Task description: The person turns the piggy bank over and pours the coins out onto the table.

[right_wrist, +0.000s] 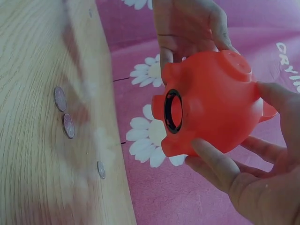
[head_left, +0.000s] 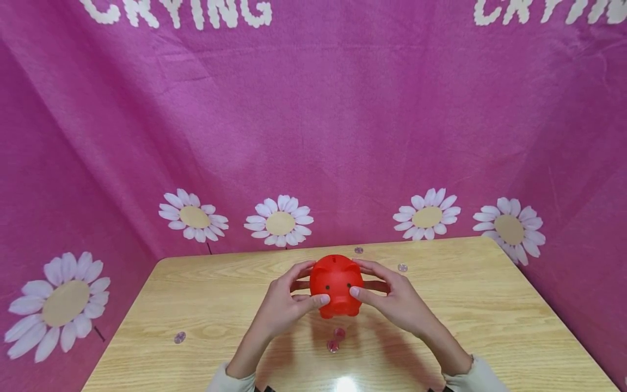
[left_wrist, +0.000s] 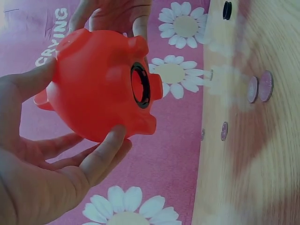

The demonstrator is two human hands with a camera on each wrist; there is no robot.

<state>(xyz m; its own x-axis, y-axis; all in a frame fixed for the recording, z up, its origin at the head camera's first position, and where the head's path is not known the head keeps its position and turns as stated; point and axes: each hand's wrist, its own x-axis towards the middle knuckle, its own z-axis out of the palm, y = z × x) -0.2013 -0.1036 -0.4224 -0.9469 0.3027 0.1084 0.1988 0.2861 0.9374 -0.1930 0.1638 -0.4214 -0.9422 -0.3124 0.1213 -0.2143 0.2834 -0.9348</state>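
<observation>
A red plastic piggy bank [head_left: 337, 282] is held between both hands a little above the wooden table [head_left: 490, 305], near the table's middle. My left hand [head_left: 301, 288] grips its left side, thumb on the front and fingers behind. My right hand [head_left: 372, 283] grips the right side the same way. In the left wrist view the piggy bank [left_wrist: 98, 89] shows a round, black-rimmed hole [left_wrist: 140, 85] in its belly, and the hole stands open. The right wrist view shows the same hole [right_wrist: 172, 111] facing the table, with my right hand [right_wrist: 243, 183] below it.
Several coins lie on the table: two under the bank [head_left: 336, 338], one at the left [head_left: 179, 337], two behind it [head_left: 403, 267]. A small black round thing [left_wrist: 227, 9] lies on the wood. Pink cloth with daisies [head_left: 279, 220] hangs behind and beside the table.
</observation>
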